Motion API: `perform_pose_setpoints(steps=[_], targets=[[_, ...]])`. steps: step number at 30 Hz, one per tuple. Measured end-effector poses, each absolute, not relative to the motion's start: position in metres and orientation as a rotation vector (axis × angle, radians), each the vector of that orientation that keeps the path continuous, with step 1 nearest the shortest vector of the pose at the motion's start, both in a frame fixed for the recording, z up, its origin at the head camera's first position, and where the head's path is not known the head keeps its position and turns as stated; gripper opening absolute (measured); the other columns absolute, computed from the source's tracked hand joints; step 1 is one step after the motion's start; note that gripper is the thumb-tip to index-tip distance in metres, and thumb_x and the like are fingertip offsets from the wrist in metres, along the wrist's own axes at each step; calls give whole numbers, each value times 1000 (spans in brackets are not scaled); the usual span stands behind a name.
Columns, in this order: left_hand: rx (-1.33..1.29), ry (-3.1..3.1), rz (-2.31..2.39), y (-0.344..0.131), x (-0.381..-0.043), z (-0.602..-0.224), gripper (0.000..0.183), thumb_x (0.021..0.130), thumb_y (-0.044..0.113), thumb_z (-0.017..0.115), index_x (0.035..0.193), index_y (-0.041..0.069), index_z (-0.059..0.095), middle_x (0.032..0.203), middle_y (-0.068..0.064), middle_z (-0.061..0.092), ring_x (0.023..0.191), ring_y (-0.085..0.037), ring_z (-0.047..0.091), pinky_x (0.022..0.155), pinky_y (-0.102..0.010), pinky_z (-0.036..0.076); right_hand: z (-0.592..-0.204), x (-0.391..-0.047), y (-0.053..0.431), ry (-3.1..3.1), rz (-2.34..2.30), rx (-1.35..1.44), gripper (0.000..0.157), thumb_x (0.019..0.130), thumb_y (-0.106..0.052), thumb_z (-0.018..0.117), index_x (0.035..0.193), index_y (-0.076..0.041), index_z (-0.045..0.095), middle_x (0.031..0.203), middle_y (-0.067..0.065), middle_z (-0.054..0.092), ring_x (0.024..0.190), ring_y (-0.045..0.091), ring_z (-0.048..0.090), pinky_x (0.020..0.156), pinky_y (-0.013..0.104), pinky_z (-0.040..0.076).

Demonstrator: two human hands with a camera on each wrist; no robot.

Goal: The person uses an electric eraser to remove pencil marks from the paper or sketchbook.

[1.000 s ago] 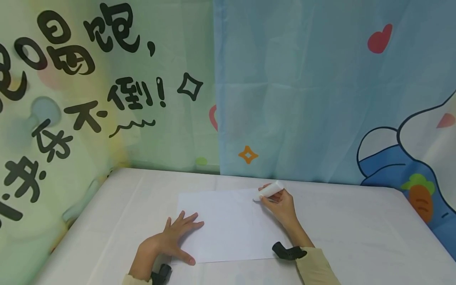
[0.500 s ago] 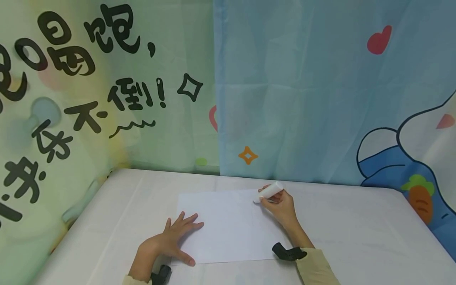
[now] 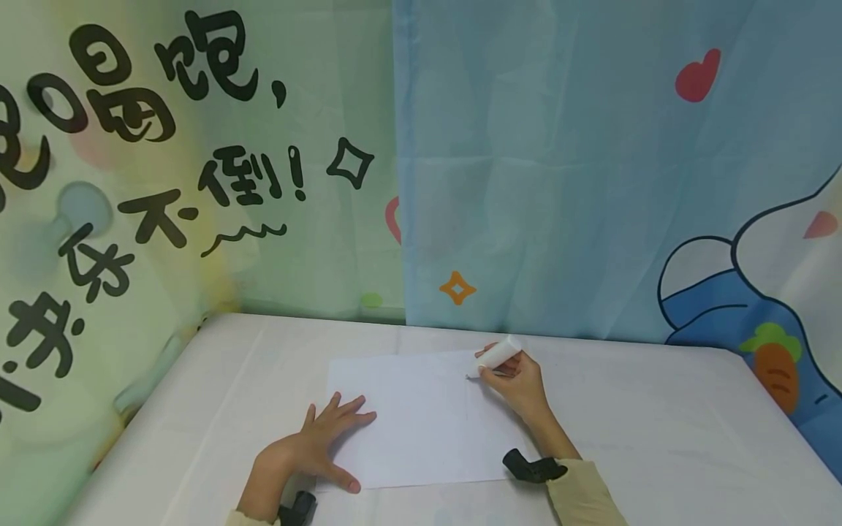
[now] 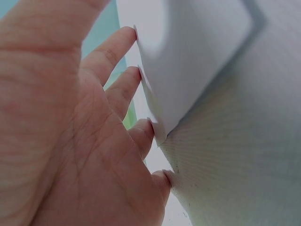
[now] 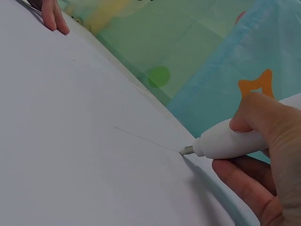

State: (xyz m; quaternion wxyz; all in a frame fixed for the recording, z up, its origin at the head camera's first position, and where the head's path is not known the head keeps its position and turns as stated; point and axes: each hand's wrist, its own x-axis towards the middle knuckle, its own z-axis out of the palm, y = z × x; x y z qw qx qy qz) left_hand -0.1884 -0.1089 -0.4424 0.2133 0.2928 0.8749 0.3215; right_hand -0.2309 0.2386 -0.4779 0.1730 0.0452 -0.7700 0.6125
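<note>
A sheet of white paper [image 3: 414,424] lies on the white-covered table. My left hand [image 3: 312,446] is spread over its left edge, with fingertips resting on the paper and cloth; the left wrist view shows the palm [image 4: 94,160] beside the paper's corner [image 4: 188,61]. My right hand [image 3: 522,383] pinches a thick white pen-shaped tool [image 3: 498,355] between thumb and fingers. In the right wrist view the tool [image 5: 235,140] is tilted, its narrow metal tip [image 5: 188,150] touching the paper. A thin faint line [image 5: 146,139] runs up to that tip.
White cloth covers the table [image 3: 658,438] around the sheet. Behind it hang a printed green curtain [image 3: 316,256] and a blue curtain [image 3: 559,183]. Black camera mounts [image 3: 534,465] sit on both wrists.
My right hand's tool tip has moved slightly toward me along the paper. My left hand has stayed in place.
</note>
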Motion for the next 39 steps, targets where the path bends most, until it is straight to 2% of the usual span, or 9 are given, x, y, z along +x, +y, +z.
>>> perform_pose_setpoints(steps=[14,22,39], targets=[[766,2439,891,-107,-187,-441,98,64,31,90,147,12,42,160,-17,22,146,-49,0,109,-72,-9,-483,-235,239,-2164,1694,196,34,76,19,69,108,15,59,102,34,66,86,-5,62,77,10,51],[782,2441,889,-108,-188,-442,98,65,31,90,147,11,42,160,-17,22,146,-49,1,108,-72,-8,-481,-234,239,-2149,1718,197,35,78,13,72,110,12,59,105,30,67,89,-5,62,79,10,51],[775,2442,883,-107,-188,-442,98,64,31,90,147,12,42,160,-16,22,146,-49,1,109,-72,-8,-480,-233,238,-2169,1722,172,36,78,11,73,111,12,59,106,29,67,88,-6,61,78,10,51]])
